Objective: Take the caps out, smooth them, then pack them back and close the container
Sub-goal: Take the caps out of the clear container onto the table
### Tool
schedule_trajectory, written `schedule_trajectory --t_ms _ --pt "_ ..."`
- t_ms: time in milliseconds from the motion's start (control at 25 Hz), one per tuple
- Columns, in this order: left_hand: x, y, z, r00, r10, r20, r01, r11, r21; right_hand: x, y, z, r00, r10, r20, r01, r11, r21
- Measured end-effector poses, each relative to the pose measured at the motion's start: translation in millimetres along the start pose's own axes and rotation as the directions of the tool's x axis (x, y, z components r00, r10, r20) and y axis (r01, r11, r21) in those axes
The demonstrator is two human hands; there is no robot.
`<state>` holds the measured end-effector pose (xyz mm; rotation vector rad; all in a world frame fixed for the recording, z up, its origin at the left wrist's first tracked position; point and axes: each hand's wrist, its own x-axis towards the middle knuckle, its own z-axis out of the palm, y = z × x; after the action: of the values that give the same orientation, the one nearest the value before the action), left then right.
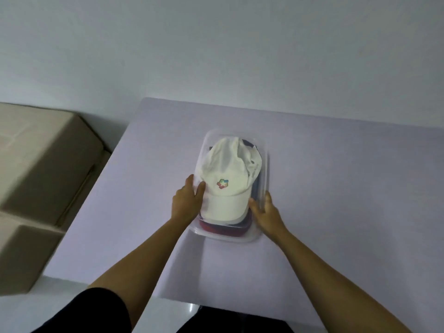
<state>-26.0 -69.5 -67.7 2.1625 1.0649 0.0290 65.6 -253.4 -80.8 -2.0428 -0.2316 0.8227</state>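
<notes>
The left hand (186, 200) lies against the left long side of the clear plastic container (263, 162), with the thumb over the rim and touching the crown of the white cap (228, 174), and the other fingers stretched along the outside wall. The right hand (265, 213) holds the opposite long side in the same manner, fingers spread flat on the wall and thumb near the brim of the cap. Both hands are half open and press on the container from the two sides; whether they really squeeze it or only rest on it, I cannot tell. The container stands on the pale lilac table (336, 188), near its middle. Inside, the white cap with a small coloured logo lies on top, its brim toward the person; under it a dark blue cap (249, 144) shows at the far end and a red cap (223, 230) at the near end. I see no lid anywhere, so the container seems to be open. If a clear lid is on it, the picture does not show it. Beige cardboard boxes (45, 159) stand to the left of the table. In my judgement the task is either at its very beginning, with no cap taken out, or close to its end, with only the closing left.
</notes>
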Motion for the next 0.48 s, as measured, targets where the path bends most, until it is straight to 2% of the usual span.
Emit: schedule_trajectory --t_ms 240,480 --pt "-45 68 86 0.996 0.069 0.064 -0.063 0.994 -0.084 -27 62 -99 0.989 0.06 -0.137 -0.064 0.997 -0.031" --pt "-69 89 121 0.997 0.023 0.069 -0.017 0.996 -0.09 -37 91 -132 0.989 0.092 -0.114 -0.094 0.995 -0.015"
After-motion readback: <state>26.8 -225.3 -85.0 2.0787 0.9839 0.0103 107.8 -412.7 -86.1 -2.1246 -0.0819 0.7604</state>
